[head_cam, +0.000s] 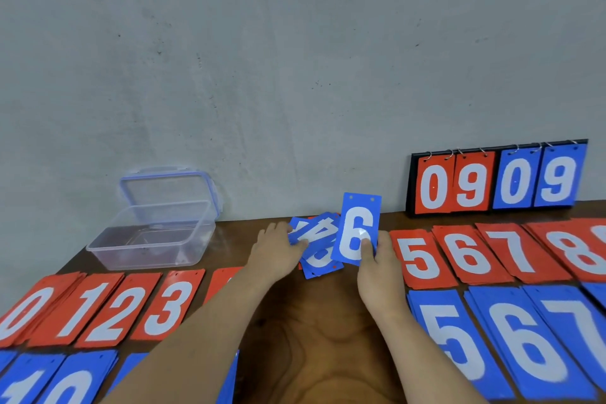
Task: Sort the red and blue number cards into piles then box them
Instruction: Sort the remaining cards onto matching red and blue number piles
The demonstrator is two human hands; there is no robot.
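At table [328, 321] centre, hands [278, 251] [380, 272] pinching blue cards [357, 229]

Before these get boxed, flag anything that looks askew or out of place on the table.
Only the unsorted blue cards at the back centre: they lie fanned and crooked, held by the left hand, unlike the tidy number piles around them. The right hand holds a blue 6 card upright above that heap. Nothing looks damaged.

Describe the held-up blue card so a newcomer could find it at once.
Start at the brown wooden table along the grey wall. At its far middle, the right hand pinches a blue rectangular card with a white 6. Unlike neighbouring flat piles, it stands upright.
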